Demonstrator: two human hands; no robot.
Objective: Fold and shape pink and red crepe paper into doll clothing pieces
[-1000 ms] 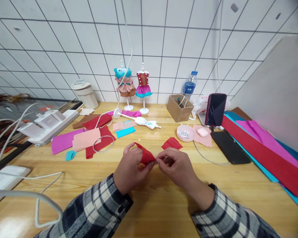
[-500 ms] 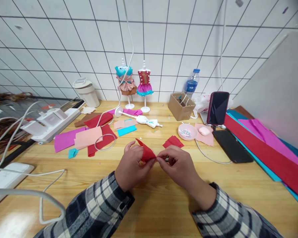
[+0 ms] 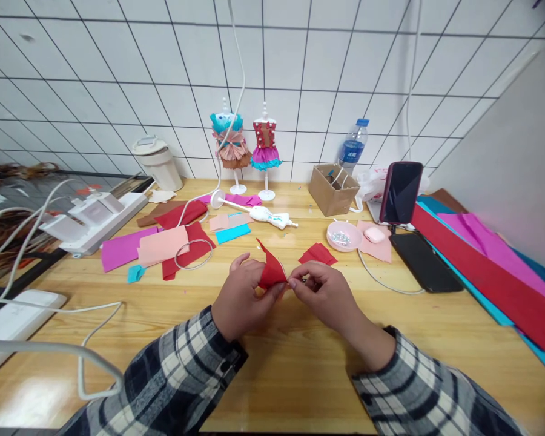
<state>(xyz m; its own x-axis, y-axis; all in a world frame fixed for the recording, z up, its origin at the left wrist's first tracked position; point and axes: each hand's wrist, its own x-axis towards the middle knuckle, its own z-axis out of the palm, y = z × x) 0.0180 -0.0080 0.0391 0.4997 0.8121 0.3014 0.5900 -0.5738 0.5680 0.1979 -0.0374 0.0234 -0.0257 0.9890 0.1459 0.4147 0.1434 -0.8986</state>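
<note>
A folded piece of red crepe paper point(image 3: 271, 270) is held above the table between my hands, its pointed corner up and a pale line along its right edge. My left hand point(image 3: 243, 297) grips its lower left part between thumb and fingers. At the paper's right tip, my right hand point(image 3: 324, 293) pinches the edge with thumb and forefinger. Just behind my right hand lies a small stack of red paper pieces point(image 3: 318, 254). A bare white mini dress form point(image 3: 272, 217) lies on its side farther back.
Two dressed mini forms point(image 3: 266, 148) stand by the tiled wall. A pink dish of beads point(image 3: 344, 236), a cardboard box point(image 3: 333, 191) and a phone point(image 3: 424, 263) are at right. Coloured paper sheets point(image 3: 163, 245), a power strip point(image 3: 102, 224) and cables lie at left.
The red paper's upper corner stands more upright, and more of its face shows. Both hands stay pinched at nearly the same place. The view has shifted slightly.
</note>
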